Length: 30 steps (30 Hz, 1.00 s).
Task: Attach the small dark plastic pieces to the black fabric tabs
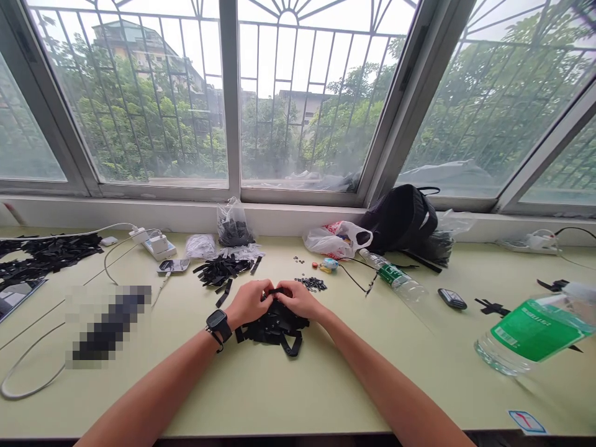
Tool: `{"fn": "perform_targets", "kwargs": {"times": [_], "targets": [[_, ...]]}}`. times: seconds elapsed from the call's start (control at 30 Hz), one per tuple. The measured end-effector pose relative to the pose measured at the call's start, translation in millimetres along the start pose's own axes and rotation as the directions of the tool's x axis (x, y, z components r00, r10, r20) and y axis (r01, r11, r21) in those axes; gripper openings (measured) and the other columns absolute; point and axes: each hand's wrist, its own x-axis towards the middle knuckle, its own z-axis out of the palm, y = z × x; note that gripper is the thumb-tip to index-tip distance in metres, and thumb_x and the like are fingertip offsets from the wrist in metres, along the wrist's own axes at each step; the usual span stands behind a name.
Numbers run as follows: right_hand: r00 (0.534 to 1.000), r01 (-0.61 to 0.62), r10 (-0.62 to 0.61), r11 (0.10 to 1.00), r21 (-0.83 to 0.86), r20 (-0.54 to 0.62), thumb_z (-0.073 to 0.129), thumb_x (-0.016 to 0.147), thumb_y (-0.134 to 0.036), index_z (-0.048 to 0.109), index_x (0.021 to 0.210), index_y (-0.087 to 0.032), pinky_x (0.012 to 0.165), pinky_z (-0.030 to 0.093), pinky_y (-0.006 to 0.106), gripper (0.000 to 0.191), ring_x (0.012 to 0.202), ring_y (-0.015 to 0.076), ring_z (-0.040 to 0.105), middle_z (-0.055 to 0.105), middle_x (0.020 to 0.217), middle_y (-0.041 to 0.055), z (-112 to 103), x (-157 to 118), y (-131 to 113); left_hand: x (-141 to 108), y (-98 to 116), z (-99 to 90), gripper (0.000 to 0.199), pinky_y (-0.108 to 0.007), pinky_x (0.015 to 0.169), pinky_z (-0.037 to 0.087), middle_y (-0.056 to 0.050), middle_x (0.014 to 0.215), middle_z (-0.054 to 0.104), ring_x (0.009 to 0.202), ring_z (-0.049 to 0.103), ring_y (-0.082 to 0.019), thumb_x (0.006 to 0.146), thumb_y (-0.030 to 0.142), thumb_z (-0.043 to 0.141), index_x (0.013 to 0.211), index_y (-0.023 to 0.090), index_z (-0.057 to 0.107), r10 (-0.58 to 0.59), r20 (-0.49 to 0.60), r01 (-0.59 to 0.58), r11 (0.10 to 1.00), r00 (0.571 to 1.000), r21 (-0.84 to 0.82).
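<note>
Along a pale green table [298, 403] beneath a barred window [288, 105]: black backpack [398, 217] slumped near the sill, large water bottle [535, 329] with green label lying at right, smaller green-labelled bottle [393, 279] also lying down. Caps and liquid levels unclear. Risk of rolling if either bottle is knocked; smaller bottle just beside a scatter of small dark beads [311, 284], so risk of beads spreading from any nudge.

Containers: clear plastic bag [233, 226] upright against the sill, holding black strips; white carrier bag [338, 239] slumped, contents hidden.

Loose black strap pieces [221, 268] heaped near the centre, larger heap of black strips [46, 257] at far left; risk of mixed heaps if either spreads. Left hand [249, 303], watch on wrist, and right hand [300, 299] close together, both narrowly pinched on a bundle of black webbing straps [274, 332], resting on the table between the forearms. Risk of snagged loops or a dropped strap under that tight grip.
</note>
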Motion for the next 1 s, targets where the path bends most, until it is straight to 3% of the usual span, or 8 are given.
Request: {"fn": "perform_targets", "kwargs": {"times": [0.4, 1.0], "targets": [[0.999, 0.031, -0.030, 0.999, -0.025, 0.029, 0.055, 0.086, -0.025, 0.064, 0.085, -0.019, 0.066, 0.037, 0.026, 0.011, 0.069, 0.0146, 0.048, 0.060, 0.074, -0.0012, 1.2, -2.4, -5.3, 0.1, -1.7, -0.6, 0.009, -0.028, 0.064, 0.039, -0.004, 0.081, 0.067, 0.071, 0.057, -0.019, 0.086, 0.021, 0.053, 0.088, 0.020, 0.062, 0.067, 0.034, -0.067, 0.998, 0.997, -0.001], [0.999, 0.036, -0.034, 0.998, -0.044, 0.027, 0.055, 0.086, -0.024, 0.063, 0.086, -0.019, 0.066, 0.036, 0.026, 0.010, 0.068, 0.0138, 0.047, 0.059, 0.074, -0.0020, 2.0, -2.5, -4.8, -0.3, -4.4, 1.4, 0.009, -0.028, 0.066, 0.039, -0.005, 0.085, 0.066, 0.075, 0.058, -0.019, 0.088, 0.019, 0.050, 0.091, 0.021, 0.059, 0.092, 0.055, -0.094, 0.995, 0.994, 0.029]]}}
